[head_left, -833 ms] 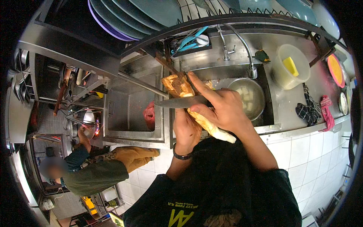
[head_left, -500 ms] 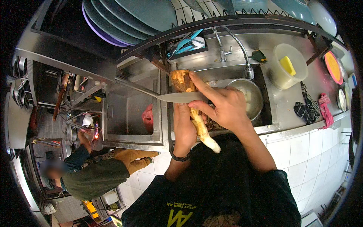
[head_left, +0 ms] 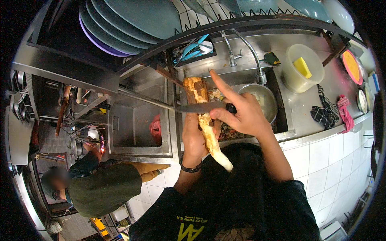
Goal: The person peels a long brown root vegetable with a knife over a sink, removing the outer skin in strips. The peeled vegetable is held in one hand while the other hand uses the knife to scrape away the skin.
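A long, partly peeled root that looks like cassava [head_left: 212,145] slants over the right sink basin. Brown bark covers its far end, while the near end is pale and bare. My left hand [head_left: 194,140] is wrapped round it from the left. In my right hand [head_left: 251,114] is a knife [head_left: 197,107] with a dark handle; its blade lies across the root, pointing left. The right index finger sticks out past the root's far end, apart from it. Behind my right hand, a round metal bowl [head_left: 270,100] holds pale pieces in cloudy water. Peelings lie in the basin below.
A second steel sink [head_left: 130,136] on the left holds a red plastic bag [head_left: 155,128]. Beyond stand a faucet [head_left: 233,59], a pale bucket [head_left: 287,76] and cloths [head_left: 325,114]. A plate rack [head_left: 249,23] overhangs the far side. Another person [head_left: 104,188] works at a flame on the left.
The root's far end has tipped slightly right, and more of its length shows. My right index finger has lifted off the root and stretched forward. The view has shifted a little.
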`<move>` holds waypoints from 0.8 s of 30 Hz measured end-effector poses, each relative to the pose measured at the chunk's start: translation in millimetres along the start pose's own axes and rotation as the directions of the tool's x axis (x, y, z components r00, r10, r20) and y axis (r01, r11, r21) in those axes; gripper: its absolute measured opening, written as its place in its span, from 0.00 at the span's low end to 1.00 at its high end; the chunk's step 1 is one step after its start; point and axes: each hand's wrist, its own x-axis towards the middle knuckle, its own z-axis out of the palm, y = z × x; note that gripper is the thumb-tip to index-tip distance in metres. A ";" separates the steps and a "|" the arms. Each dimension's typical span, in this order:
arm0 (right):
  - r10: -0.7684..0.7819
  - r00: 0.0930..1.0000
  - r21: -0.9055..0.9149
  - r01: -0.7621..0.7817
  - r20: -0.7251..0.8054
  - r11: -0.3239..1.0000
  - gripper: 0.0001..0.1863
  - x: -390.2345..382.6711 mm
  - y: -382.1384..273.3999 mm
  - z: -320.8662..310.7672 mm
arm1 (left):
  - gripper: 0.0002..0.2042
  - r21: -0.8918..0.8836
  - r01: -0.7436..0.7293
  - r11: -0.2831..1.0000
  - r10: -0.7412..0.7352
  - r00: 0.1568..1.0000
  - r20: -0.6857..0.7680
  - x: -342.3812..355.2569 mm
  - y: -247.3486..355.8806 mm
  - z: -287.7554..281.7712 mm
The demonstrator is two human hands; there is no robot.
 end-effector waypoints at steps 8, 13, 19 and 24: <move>-0.042 0.999 -0.250 0.044 0.012 0.967 0.43 2.3 -13.3 -1.4 | 0.26 0.031 0.024 0.999 -0.025 0.999 0.023 -3.5 1.9 10.7; -0.088 0.994 -0.322 0.063 -0.065 0.945 0.39 4.1 -15.9 7.0 | 0.22 0.174 -0.036 0.984 0.049 0.996 -0.070 -4.0 -4.7 13.8; 0.004 0.999 -0.335 -0.020 -0.049 0.942 0.33 7.9 -12.8 17.1 | 0.22 0.241 -0.022 0.970 0.060 0.987 -0.151 0.7 -5.1 16.0; 0.026 0.991 -0.222 -0.055 -0.134 0.973 0.27 12.4 -2.0 35.8 | 0.22 0.221 -0.055 0.974 0.093 0.982 -0.166 10.0 -10.3 11.7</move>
